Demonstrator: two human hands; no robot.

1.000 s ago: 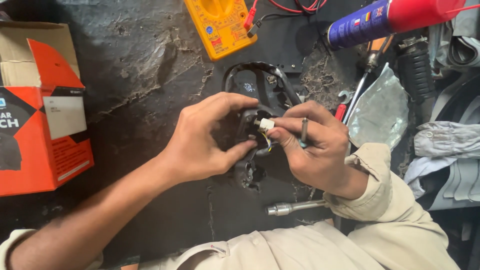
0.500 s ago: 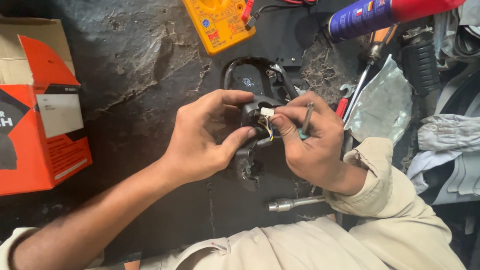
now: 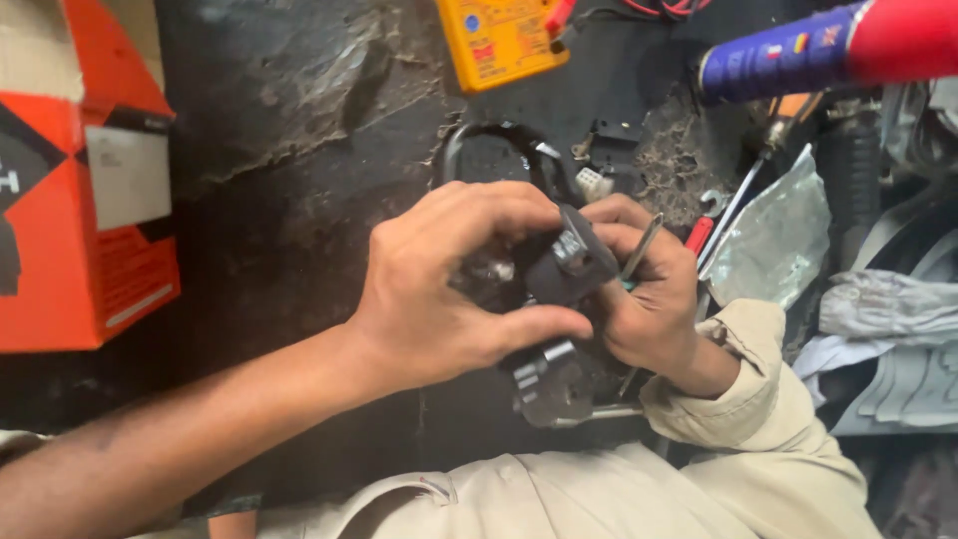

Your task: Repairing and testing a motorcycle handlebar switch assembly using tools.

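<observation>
Mid-fit: left hand [image 3: 449, 289] pinches the black part [image 3: 574, 269], right hand [image 3: 649, 299] at 3 o'clock clamps a thin tool [image 3: 641, 247]; next needs steady alignment

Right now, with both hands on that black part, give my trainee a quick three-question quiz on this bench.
1. True or false: the left hand grips the black switch assembly.
2. What colour is the multimeter at the top?
3. Which does the right hand also hold: A) a thin metal tool, B) the spray can, C) the orange box?

Key: 1 true; 2 yellow; 3 A.
</observation>
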